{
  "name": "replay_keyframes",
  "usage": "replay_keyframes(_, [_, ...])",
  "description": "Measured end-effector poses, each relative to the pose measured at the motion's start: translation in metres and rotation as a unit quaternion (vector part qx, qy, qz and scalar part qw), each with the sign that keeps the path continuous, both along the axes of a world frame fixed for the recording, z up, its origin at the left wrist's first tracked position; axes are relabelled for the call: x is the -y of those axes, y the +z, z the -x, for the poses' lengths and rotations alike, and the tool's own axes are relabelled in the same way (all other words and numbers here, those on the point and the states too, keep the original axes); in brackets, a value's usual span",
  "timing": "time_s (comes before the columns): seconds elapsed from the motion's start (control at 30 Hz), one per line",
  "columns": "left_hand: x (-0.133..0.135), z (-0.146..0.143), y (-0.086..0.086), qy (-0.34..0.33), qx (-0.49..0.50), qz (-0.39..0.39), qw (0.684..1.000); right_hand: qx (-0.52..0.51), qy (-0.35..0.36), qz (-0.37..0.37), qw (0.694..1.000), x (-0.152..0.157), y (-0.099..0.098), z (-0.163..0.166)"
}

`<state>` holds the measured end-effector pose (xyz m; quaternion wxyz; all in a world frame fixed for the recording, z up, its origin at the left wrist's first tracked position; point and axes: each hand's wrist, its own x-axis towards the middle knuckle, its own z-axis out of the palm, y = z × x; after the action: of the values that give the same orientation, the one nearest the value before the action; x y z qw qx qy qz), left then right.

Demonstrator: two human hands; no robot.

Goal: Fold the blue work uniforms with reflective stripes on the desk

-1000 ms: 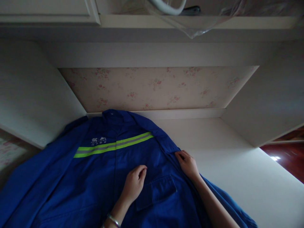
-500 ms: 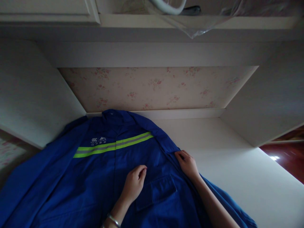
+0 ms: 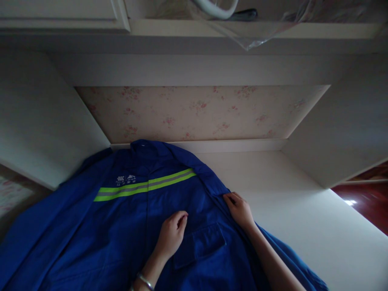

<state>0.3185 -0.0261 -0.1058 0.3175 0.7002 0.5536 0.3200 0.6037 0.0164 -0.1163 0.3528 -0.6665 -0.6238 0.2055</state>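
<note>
A person's two hands work at a blue work jacket spread on a white countertop.
The right hand pinches the sleeve edge; the left hand curls nearly closed over the jacket's front, and whether it grips cloth cannot be told. Pale side panels flank the recess, floral wallpaper backs it, a clear plastic bag overhangs the shelf above, and reddish flooring shows at right.
</note>
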Motion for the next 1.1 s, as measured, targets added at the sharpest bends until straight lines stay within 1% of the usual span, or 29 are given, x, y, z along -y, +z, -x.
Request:
replay_keyframes(0.67, [-0.001, -0.001, -0.001, -0.003, -0.002, 0.007, 1.000, -0.008, -0.004, -0.001, 1.000, 0.000, 0.001, 0.001])
replay_keyframes(0.73, [-0.001, 0.000, -0.001, -0.004, -0.001, 0.006, 1.000, -0.011, -0.018, -0.001, 1.000, 0.000, -0.001, 0.000])
replay_keyframes(0.87, [0.003, -0.001, 0.003, -0.008, -0.004, 0.008, 1.000, -0.021, -0.072, 0.007, 0.997, -0.006, -0.005, -0.005])
replay_keyframes(0.93, [0.010, -0.005, 0.008, -0.022, -0.013, 0.011, 1.000, -0.019, -0.068, 0.028, 0.997, -0.013, -0.005, -0.009])
replay_keyframes(1.0, [0.022, -0.012, 0.015, -0.050, -0.040, 0.008, 0.998, -0.010, -0.044, 0.042, 0.998, -0.021, -0.002, -0.013])
replay_keyframes(1.03, [0.031, -0.017, 0.019, -0.074, -0.060, 0.002, 0.995, -0.004, -0.031, 0.042, 0.999, -0.024, 0.001, -0.015])
replay_keyframes(1.1, [0.051, -0.027, 0.026, -0.146, -0.100, -0.014, 0.984, 0.013, -0.016, 0.030, 0.999, -0.031, 0.009, -0.020])
